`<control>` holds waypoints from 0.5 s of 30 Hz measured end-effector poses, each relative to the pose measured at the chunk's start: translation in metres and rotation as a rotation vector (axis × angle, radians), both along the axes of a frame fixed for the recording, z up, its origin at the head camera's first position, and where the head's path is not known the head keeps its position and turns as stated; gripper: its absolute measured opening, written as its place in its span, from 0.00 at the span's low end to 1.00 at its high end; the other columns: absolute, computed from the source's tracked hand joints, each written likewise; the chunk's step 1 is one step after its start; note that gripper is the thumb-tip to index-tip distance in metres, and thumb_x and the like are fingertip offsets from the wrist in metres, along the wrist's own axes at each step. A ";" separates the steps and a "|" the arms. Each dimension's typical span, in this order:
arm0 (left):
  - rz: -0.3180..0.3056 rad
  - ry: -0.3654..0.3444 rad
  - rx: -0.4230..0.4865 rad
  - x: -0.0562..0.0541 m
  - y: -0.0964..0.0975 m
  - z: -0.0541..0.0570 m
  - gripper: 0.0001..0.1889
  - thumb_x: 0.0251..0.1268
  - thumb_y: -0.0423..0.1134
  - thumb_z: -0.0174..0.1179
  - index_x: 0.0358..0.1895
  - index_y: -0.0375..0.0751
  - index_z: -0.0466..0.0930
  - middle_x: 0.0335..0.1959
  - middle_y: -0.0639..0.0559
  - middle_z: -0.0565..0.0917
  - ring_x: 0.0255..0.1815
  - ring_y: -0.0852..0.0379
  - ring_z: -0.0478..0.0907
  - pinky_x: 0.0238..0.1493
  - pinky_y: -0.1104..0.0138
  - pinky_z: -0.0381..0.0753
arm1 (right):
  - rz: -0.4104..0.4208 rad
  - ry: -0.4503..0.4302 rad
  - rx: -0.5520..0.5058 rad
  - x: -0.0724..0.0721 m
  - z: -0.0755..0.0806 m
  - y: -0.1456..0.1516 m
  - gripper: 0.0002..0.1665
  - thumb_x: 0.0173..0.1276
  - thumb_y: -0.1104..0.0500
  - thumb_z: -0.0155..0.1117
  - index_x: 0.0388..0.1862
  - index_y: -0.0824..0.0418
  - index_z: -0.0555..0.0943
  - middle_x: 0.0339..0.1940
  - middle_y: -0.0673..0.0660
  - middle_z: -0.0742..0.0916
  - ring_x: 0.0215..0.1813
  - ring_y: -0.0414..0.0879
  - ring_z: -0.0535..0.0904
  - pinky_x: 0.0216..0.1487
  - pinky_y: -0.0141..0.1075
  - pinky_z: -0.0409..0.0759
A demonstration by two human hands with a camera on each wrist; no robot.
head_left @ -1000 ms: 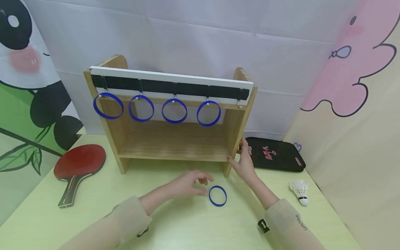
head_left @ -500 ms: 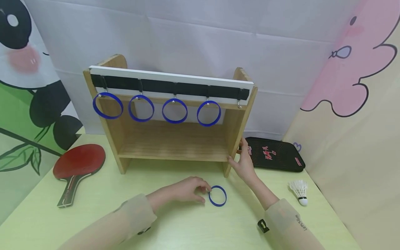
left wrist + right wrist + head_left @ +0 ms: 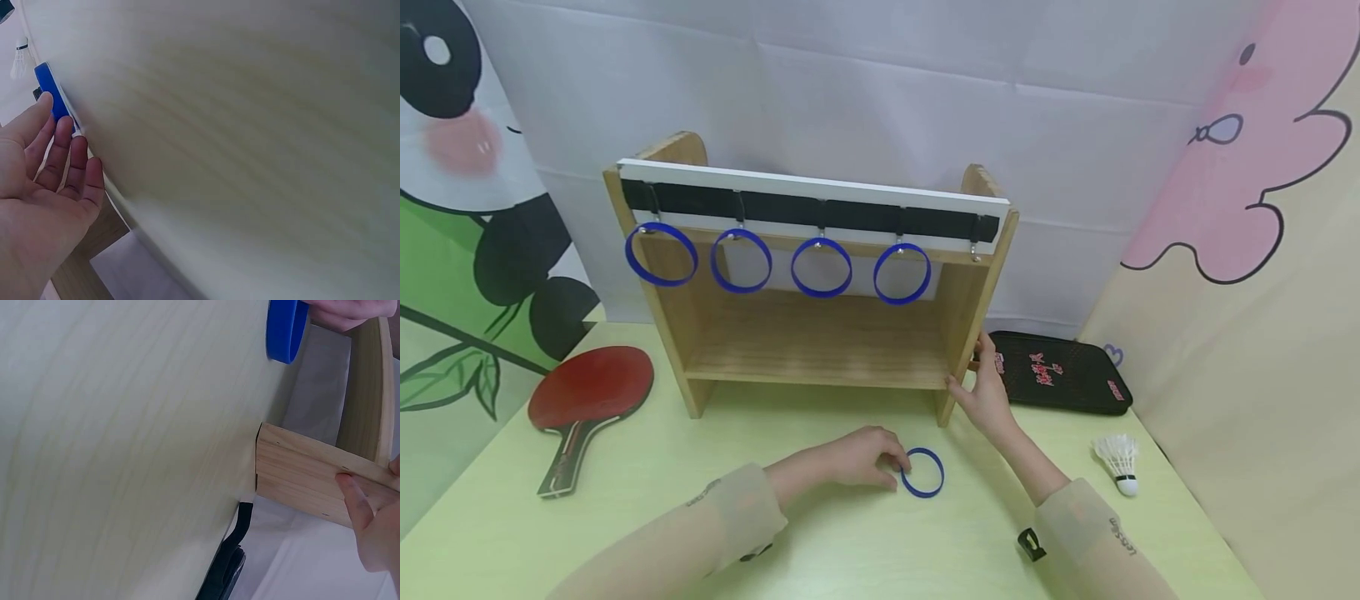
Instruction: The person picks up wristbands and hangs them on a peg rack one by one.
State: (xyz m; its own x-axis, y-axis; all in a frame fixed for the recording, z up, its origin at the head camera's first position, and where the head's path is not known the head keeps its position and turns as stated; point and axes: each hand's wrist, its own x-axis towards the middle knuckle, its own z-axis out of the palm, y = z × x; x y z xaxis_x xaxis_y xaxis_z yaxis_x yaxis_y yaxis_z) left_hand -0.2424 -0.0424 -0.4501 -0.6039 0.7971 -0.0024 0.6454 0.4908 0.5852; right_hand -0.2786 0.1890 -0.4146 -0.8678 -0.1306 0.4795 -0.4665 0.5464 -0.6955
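A blue ring (image 3: 922, 493) stands on the table in front of the wooden shelf (image 3: 820, 342). My left hand (image 3: 865, 458) is at its left edge, fingers curled over the rim and thumb on the outer side. In the left wrist view the thumb overlaps the blue band (image 3: 47, 81). My right hand (image 3: 987, 400) grips the shelf's right side panel (image 3: 300, 465), thumb on the panel's front edge and fingers around its outer face. Several more blue rings (image 3: 902, 302) hang from hooks on the shelf's black strip (image 3: 775, 208); the rightmost hook (image 3: 975, 254) bears none.
A red table tennis paddle (image 3: 591, 387) lies to the left. Behind my right hand is a black case (image 3: 1060, 371), with a shuttlecock (image 3: 1118, 462) in front of it. A small black clip (image 3: 1032, 544) shows beside my right sleeve. A white cloth hangs behind the shelf.
My left hand has come down and right to the ring on the table, its fingers closing at the ring's left edge. The ring and my right hand have stayed in place.
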 end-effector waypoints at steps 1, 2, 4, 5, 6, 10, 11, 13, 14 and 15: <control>0.001 -0.005 0.009 0.000 0.000 -0.001 0.13 0.54 0.38 0.69 0.44 0.44 0.84 0.38 0.61 0.81 0.40 0.71 0.75 0.49 0.75 0.74 | 0.000 -0.001 0.000 0.000 0.000 0.000 0.53 0.61 0.68 0.64 0.74 0.51 0.41 0.64 0.68 0.67 0.57 0.64 0.75 0.45 0.56 0.80; 0.004 -0.007 0.017 -0.001 -0.001 -0.001 0.13 0.53 0.38 0.69 0.44 0.44 0.83 0.38 0.62 0.81 0.40 0.71 0.75 0.49 0.75 0.74 | -0.001 -0.001 0.000 0.000 0.000 0.000 0.54 0.61 0.68 0.64 0.75 0.50 0.41 0.64 0.68 0.67 0.57 0.63 0.75 0.45 0.56 0.80; 0.005 -0.011 0.040 -0.001 -0.002 -0.002 0.12 0.53 0.37 0.69 0.42 0.44 0.83 0.37 0.62 0.81 0.39 0.71 0.75 0.49 0.75 0.74 | -0.002 -0.003 0.002 0.000 0.000 0.000 0.54 0.60 0.68 0.64 0.75 0.50 0.41 0.64 0.68 0.67 0.57 0.63 0.75 0.45 0.56 0.80; 0.007 -0.010 0.051 -0.002 -0.003 -0.002 0.12 0.53 0.36 0.70 0.42 0.44 0.83 0.36 0.62 0.81 0.39 0.71 0.75 0.49 0.74 0.74 | -0.002 -0.004 0.002 0.000 0.000 0.000 0.54 0.60 0.68 0.64 0.75 0.50 0.41 0.64 0.68 0.67 0.57 0.63 0.75 0.45 0.56 0.80; 0.009 -0.007 0.063 -0.002 -0.003 -0.003 0.11 0.52 0.36 0.70 0.41 0.45 0.83 0.36 0.63 0.81 0.38 0.71 0.75 0.49 0.74 0.74 | -0.001 -0.003 0.001 0.000 0.000 0.000 0.54 0.60 0.68 0.64 0.75 0.50 0.41 0.64 0.68 0.67 0.57 0.63 0.75 0.45 0.56 0.80; 0.018 -0.014 0.108 -0.001 -0.005 0.000 0.11 0.50 0.34 0.70 0.38 0.44 0.83 0.34 0.63 0.81 0.37 0.69 0.76 0.47 0.73 0.75 | -0.001 0.001 -0.001 0.000 0.000 0.000 0.54 0.60 0.68 0.64 0.75 0.50 0.41 0.63 0.68 0.68 0.56 0.64 0.75 0.45 0.56 0.80; 0.020 -0.017 0.117 -0.001 -0.005 0.001 0.10 0.50 0.34 0.70 0.38 0.44 0.83 0.34 0.63 0.81 0.37 0.68 0.76 0.46 0.73 0.75 | 0.000 0.002 -0.001 0.000 0.000 0.000 0.54 0.60 0.68 0.64 0.75 0.50 0.41 0.63 0.68 0.68 0.56 0.64 0.75 0.45 0.56 0.80; 0.025 -0.025 0.130 0.000 -0.006 0.003 0.10 0.50 0.33 0.71 0.36 0.46 0.83 0.34 0.64 0.81 0.37 0.67 0.76 0.44 0.73 0.75 | 0.000 0.005 0.000 0.000 0.000 0.000 0.54 0.60 0.68 0.64 0.75 0.50 0.41 0.63 0.68 0.68 0.56 0.64 0.75 0.45 0.56 0.80; 0.027 -0.029 0.134 0.001 -0.006 0.004 0.09 0.50 0.34 0.71 0.36 0.47 0.83 0.33 0.64 0.81 0.36 0.67 0.76 0.44 0.73 0.75 | 0.003 0.007 -0.002 0.000 0.000 0.000 0.54 0.60 0.68 0.64 0.75 0.50 0.41 0.63 0.68 0.68 0.56 0.64 0.75 0.45 0.56 0.80; 0.029 -0.034 0.141 0.002 -0.006 0.004 0.09 0.50 0.34 0.71 0.35 0.48 0.83 0.33 0.64 0.81 0.36 0.67 0.75 0.43 0.73 0.75 | 0.005 0.010 -0.004 0.000 0.000 0.000 0.54 0.60 0.68 0.64 0.75 0.50 0.41 0.63 0.67 0.68 0.56 0.64 0.75 0.45 0.57 0.79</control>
